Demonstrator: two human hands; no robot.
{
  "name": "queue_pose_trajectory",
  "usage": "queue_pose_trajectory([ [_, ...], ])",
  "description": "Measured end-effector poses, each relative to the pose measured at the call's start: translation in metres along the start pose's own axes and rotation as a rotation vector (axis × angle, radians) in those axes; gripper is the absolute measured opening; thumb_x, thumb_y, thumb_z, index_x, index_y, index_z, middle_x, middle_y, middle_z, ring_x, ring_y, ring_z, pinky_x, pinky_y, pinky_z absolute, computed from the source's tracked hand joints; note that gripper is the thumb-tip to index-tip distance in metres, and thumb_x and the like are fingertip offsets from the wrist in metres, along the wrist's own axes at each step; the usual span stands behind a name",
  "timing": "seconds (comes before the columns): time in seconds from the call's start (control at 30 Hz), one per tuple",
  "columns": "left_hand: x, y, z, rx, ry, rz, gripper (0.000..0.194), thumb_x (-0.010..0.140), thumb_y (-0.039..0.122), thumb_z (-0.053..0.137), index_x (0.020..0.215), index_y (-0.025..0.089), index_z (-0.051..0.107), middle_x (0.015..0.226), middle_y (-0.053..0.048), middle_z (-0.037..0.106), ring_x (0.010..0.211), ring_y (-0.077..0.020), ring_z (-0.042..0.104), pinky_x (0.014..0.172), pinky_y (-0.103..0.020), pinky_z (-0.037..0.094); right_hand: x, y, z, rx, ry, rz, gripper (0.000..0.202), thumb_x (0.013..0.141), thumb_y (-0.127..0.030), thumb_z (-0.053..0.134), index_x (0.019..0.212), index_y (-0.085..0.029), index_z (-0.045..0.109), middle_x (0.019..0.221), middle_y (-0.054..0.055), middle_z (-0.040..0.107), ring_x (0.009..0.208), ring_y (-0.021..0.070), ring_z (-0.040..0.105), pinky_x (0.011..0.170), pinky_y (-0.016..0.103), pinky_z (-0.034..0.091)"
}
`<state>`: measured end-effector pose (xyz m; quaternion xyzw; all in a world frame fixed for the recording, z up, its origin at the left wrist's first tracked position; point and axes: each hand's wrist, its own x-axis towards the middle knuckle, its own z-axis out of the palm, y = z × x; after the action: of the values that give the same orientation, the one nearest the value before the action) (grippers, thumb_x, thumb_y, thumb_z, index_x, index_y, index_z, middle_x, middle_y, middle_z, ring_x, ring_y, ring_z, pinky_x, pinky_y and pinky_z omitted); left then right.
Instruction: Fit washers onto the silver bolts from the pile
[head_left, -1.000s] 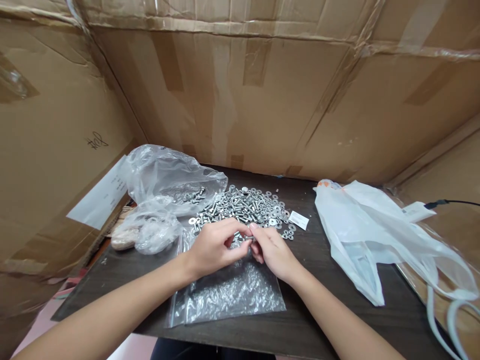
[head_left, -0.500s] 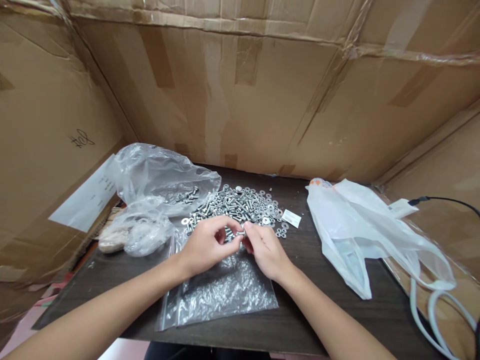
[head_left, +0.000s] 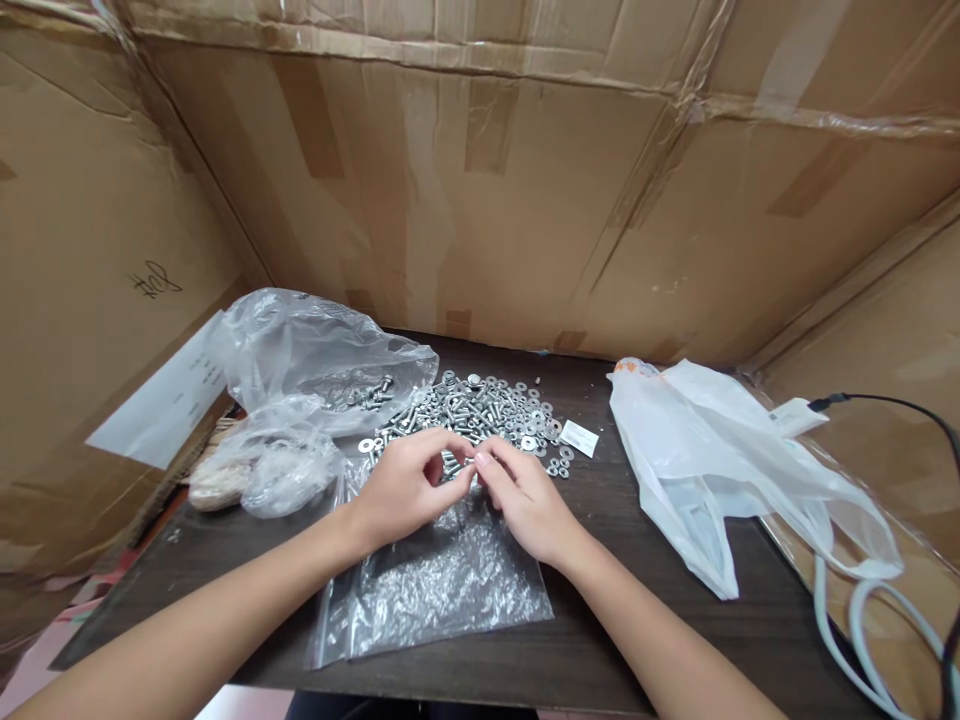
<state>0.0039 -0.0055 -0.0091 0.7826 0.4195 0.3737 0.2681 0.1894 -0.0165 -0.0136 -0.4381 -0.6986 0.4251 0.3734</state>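
My left hand (head_left: pixel 409 475) is closed in a pinch, thumb and forefinger meeting on a small metal bolt that the fingertips almost wholly cover. Against those fingertips, my right hand (head_left: pixel 521 495) pinches too; whatever sits between its fingers is hidden. Both hands hover just in front of a pile of bolts (head_left: pixel 469 410) mixed with flat washers (head_left: pixel 544 410). Beneath the hands lies a clear zip bag (head_left: pixel 450 590), flat on the dark table (head_left: pixel 622 620).
Left of the pile rest a large clear plastic bag (head_left: pixel 300 335) with bolts inside and a smaller knotted bag (head_left: pixel 289 470). A white label (head_left: pixel 579 438) lies right of the washers. Farther right are a white plastic bag (head_left: pixel 675 450) and a cable (head_left: pixel 821 600). Cardboard walls (head_left: pixel 480 220) surround the table.
The fingertips of both hands have drawn closer together, and the bolt that showed between them is now mostly covered. The whole view has shifted slightly.
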Motion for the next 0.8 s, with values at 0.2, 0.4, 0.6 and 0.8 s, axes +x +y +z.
queue_pose_trajectory([
  [0.2, 0.0031, 0.0058, -0.0023, -0.157, -0.123, -0.144, 0.013, 0.082, 0.023, 0.062, 0.089, 0.017, 0.071, 0.069, 0.001, 0.063, 0.056, -0.0108, 0.049, 0.056, -0.023, 0.040, 0.0003, 0.0046, 0.0010, 0.092, -0.107, 0.119, 0.056, 0.102, -0.054, 0.039, 0.059, -0.019, 0.046, 0.055, -0.001, 0.047, 0.053, 0.0128, 0.044, 0.055, 0.027, 0.034],
  [0.4, 0.0052, 0.0052, -0.0022, -0.280, -0.184, -0.229, 0.014, 0.082, 0.026, 0.062, 0.087, 0.016, 0.070, 0.069, 0.001, 0.061, 0.056, -0.0100, 0.046, 0.054, -0.022, 0.036, 0.0000, 0.0005, -0.0013, 0.021, -0.002, -0.002, 0.032, 0.098, -0.045, 0.052, 0.081, -0.018, 0.056, 0.067, -0.002, 0.051, 0.058, 0.0125, 0.045, 0.056, 0.025, 0.033],
  [0.6, 0.0014, 0.0021, -0.0045, -0.039, -0.059, 0.065, 0.012, 0.084, 0.022, 0.063, 0.091, 0.017, 0.071, 0.070, 0.001, 0.062, 0.057, -0.0109, 0.049, 0.059, -0.024, 0.039, 0.0006, 0.0021, 0.0002, 0.045, -0.078, 0.064, 0.056, 0.104, -0.050, 0.035, 0.059, -0.019, 0.044, 0.054, -0.002, 0.043, 0.052, 0.0121, 0.041, 0.054, 0.027, 0.030],
  [0.8, 0.0045, 0.0021, -0.0069, -0.111, -0.093, -0.051, 0.009, 0.082, 0.020, 0.063, 0.087, 0.018, 0.070, 0.071, 0.002, 0.064, 0.055, -0.0100, 0.051, 0.056, -0.022, 0.041, -0.0009, -0.0017, -0.0027, -0.001, -0.001, -0.060, 0.028, 0.099, -0.042, 0.049, 0.085, -0.018, 0.056, 0.071, -0.001, 0.054, 0.061, 0.0132, 0.047, 0.058, 0.025, 0.035],
])
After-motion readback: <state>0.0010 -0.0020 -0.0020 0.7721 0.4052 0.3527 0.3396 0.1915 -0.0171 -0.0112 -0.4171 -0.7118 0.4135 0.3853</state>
